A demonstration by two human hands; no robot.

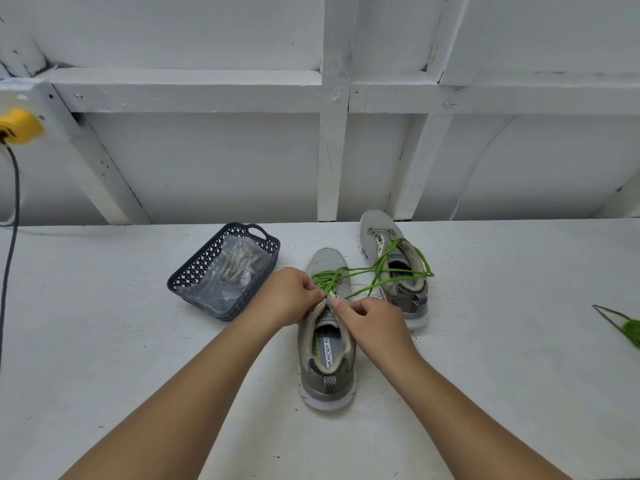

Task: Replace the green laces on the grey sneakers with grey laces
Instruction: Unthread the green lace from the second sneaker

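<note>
Two grey sneakers stand on the white table. The near sneaker (327, 344) points away from me and still carries a green lace (332, 277) in its eyelets. My left hand (289, 296) and my right hand (372, 315) meet at the top of its tongue, fingers curled, pinching the green lace there. The lace's loose ends trail right, draped over the far sneaker (391, 265), which shows no lace threaded in its eyelets. The grey laces (235, 265) lie in a clear plastic bag inside a dark basket (194, 268).
The basket stands left of the sneakers. A green object (628, 327) lies at the table's right edge. A yellow plug (19, 126) with a dark cable (10, 244) hangs at the far left. A white framed wall rises behind the table.
</note>
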